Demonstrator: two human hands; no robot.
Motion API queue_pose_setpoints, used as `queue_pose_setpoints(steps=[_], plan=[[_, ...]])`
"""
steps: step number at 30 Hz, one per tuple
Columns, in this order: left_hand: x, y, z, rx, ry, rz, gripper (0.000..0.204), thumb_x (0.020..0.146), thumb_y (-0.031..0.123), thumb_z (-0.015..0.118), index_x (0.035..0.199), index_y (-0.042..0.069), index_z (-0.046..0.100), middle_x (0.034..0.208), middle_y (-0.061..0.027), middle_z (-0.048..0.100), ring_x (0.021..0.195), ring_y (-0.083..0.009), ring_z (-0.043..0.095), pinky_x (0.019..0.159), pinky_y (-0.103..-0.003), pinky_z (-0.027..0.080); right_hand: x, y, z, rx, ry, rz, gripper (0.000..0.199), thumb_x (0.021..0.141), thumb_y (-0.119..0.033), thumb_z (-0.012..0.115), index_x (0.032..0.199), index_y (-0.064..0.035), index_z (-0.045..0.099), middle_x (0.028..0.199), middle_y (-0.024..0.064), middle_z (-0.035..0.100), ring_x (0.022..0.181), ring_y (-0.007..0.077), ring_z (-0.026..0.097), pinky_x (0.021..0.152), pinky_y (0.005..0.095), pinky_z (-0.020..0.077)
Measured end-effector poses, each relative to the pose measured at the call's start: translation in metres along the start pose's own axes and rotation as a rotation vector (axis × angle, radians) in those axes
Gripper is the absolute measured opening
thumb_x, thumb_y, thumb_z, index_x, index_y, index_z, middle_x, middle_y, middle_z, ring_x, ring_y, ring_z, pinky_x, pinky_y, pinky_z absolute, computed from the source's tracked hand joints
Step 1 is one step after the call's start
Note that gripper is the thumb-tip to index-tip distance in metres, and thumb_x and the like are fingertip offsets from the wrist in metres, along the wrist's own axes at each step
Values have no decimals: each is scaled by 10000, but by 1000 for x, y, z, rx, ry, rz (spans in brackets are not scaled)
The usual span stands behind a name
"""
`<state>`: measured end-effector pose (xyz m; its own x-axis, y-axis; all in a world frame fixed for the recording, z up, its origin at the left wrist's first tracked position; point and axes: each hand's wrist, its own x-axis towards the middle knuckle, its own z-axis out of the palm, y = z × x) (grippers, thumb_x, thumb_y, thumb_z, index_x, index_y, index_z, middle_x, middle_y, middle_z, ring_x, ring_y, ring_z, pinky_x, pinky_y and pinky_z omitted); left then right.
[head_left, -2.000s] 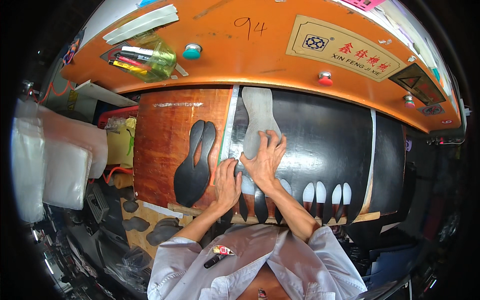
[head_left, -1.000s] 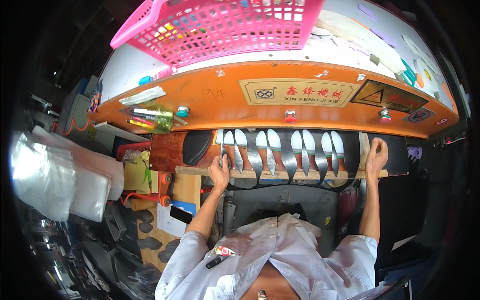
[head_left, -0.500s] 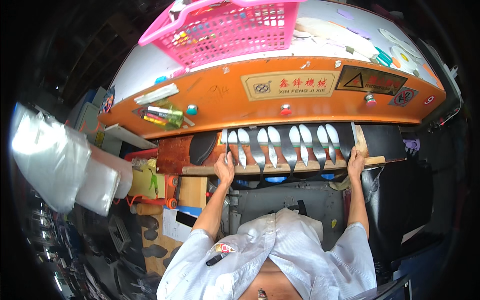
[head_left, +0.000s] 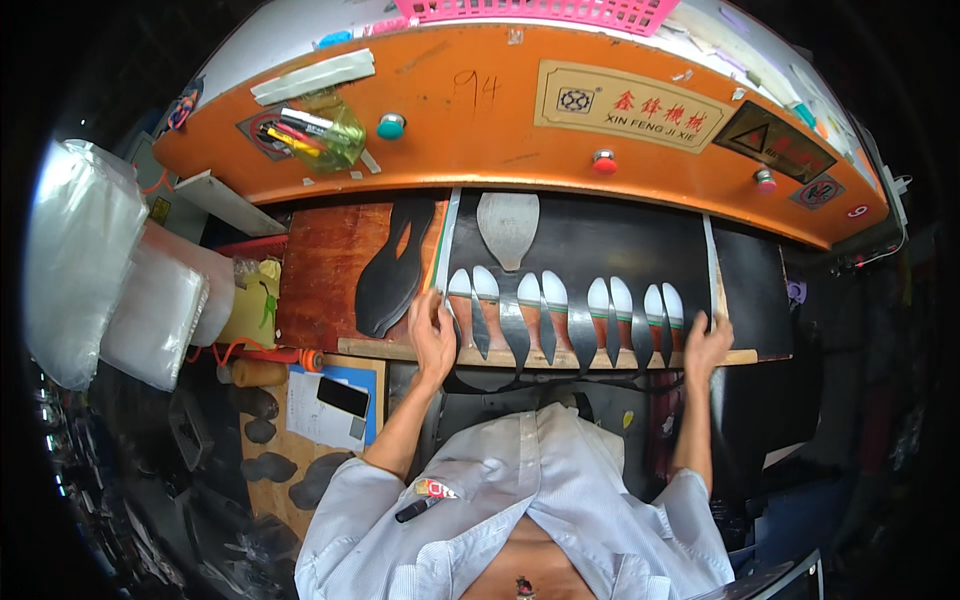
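A black sheet with several sole-shaped cutouts near its front edge lies on the machine's bed. White, green and reddish-brown surface shows through the cutouts. My left hand is closed at the sheet's left front edge. At the right front edge, my right hand has its fingers curled against the sheet; its fingertips are partly hidden. A grey sole-shaped piece lies on the sheet behind the cutouts. Left of my left hand, black sole-shaped pieces rest on the red-brown board.
The orange machine beam spans above the bed, with a green button and red buttons. A wooden strip runs along the front. Clear plastic bags hang at left. A phone lies on paper below.
The black sheet has come out from under the beam toward me, uncovering the grey sole-shaped piece. Both hands appear lower along its edges, and my view has tilted down.
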<state>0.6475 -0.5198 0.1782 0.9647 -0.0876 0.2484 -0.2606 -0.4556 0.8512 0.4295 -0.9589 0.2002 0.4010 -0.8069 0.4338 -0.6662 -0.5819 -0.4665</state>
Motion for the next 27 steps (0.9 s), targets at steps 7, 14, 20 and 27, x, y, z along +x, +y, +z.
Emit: queue_pose_setpoints(steps=[7, 14, 20, 27], plan=[[55, 24, 52, -198, -265, -15, 672, 1116, 387, 463, 1614, -40, 314, 1636, -270, 398, 1511, -404, 403, 1248, -448, 311, -116, -286, 110, 154, -634, -475, 1093, 657, -550, 923, 1512, -9, 509, 1645, 276, 285, 1462, 581, 281, 1184, 696, 279], [-4, 19, 28, -78, -393, 40, 1006, 1042, 758, 208, 1603, -69, 325, 1611, -318, 399, 1512, -473, 357, 1255, -528, 253, -117, -262, 64, 528, -846, -248, 953, 663, -386, 917, 1447, 31, 571, 1603, 259, 372, 1464, 500, 349, 1182, 633, 327], [-20, 30, 19, 35, -392, 72, 938, 1049, 704, 356, 1582, -68, 364, 1580, -348, 416, 1495, -495, 371, 1243, -555, 265, -69, -204, 5, 621, -904, -179, 875, 622, -260, 874, 1403, 35, 613, 1559, 221, 441, 1435, 402, 447, 1166, 526, 421], [-22, 30, 17, 50, -321, 78, 648, 1019, 363, 620, 1504, -42, 478, 1486, -295, 532, 1398, -450, 491, 1186, -518, 352, -100, -195, 33, 243, -641, -421, 893, 598, -291, 891, 1391, -25, 576, 1530, 158, 387, 1396, 525, 314, 1104, 645, 384]])
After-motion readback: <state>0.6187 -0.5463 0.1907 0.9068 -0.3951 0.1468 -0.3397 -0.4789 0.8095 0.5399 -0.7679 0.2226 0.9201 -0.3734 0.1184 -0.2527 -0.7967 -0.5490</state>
